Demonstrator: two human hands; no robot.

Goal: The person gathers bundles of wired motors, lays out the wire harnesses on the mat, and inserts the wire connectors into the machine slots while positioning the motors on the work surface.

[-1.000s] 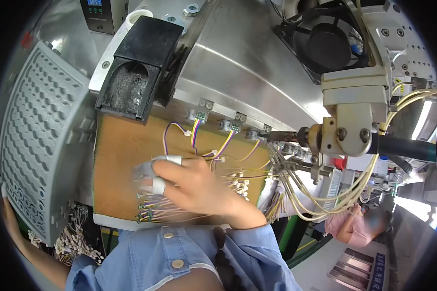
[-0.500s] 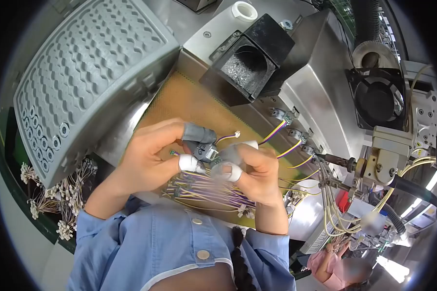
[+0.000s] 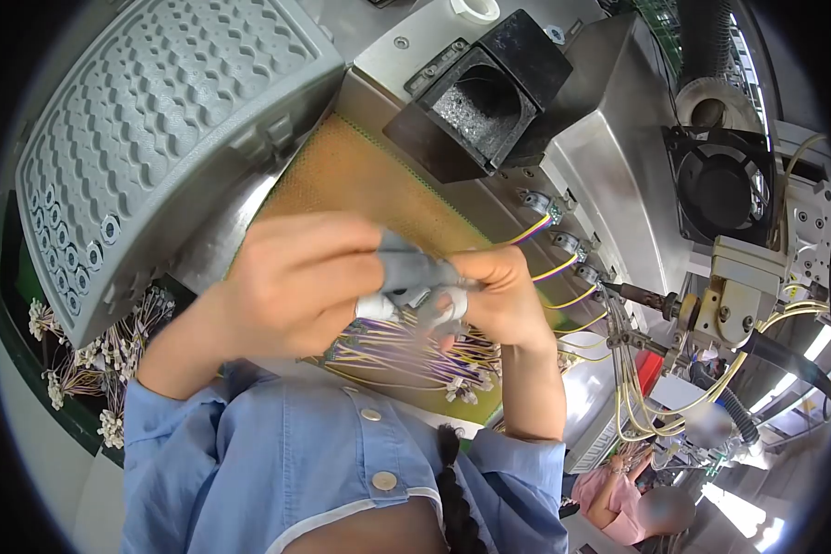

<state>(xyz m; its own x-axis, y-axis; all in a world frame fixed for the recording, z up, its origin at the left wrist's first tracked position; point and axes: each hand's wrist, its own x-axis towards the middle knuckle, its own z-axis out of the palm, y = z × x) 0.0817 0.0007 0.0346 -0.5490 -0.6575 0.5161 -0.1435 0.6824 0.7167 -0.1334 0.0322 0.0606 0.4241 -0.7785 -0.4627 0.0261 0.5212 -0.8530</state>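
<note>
My left hand [image 3: 309,282], with grey and white finger covers, is closed in a pinch around a small metal motor [image 3: 417,297]. Only a glint of the motor shows between the fingers. My right hand [image 3: 500,297] meets it from the right, thumb and fingers pressed together against the left fingertips. Motion blur hides what the right fingers grip. Beneath both hands lies a bundle of yellow, purple and white wires [image 3: 402,355] with small green boards and white connectors.
A grey moulded tray [image 3: 171,120] at upper left holds several round metal motors [image 3: 94,254]. Wired motors [image 3: 565,243] sit in a fixture at right, beside a soldering tip [image 3: 642,295]. A black duct [image 3: 485,102] and fan [image 3: 718,185] stand behind. Another person [image 3: 614,499] sits at lower right.
My left hand has turned over the motor, covering most of it, and its fingers have come closer to my right hand. The loose white connector above the hands is no longer visible. The view shifted slightly.
</note>
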